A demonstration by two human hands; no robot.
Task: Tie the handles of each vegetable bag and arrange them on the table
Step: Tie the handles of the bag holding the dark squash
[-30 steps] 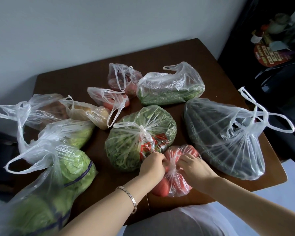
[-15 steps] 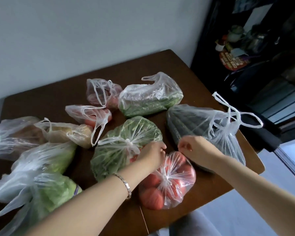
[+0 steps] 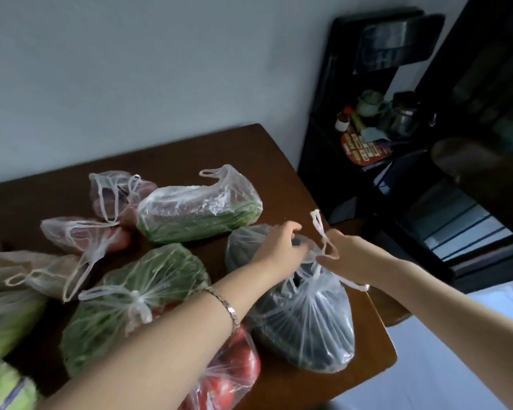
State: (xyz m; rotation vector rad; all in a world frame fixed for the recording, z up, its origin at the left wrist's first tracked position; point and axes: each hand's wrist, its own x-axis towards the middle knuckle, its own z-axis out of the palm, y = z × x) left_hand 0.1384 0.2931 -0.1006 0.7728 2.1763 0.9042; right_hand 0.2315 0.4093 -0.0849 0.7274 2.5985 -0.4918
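At the right end of the counter (image 3: 373,347), the fingers (image 3: 293,232) of the left hand (image 3: 276,250) curl round the gathered neck of the bag of dark vegetables (image 3: 311,324), and the fingers (image 3: 328,257) of the right hand (image 3: 353,258) pinch one of its handles (image 3: 318,221), whose loop stands up between the two hands. The step in hand looks like tying this bag; blur hides whether a knot already sits there. The next move calls for crossing both handles and pulling them snug without tearing the thin plastic. Close by, the tomato bag (image 3: 234,371) and the bag of greens (image 3: 131,309) lie knotted; farther left, a small bag (image 3: 71,235) lies with loose handles.
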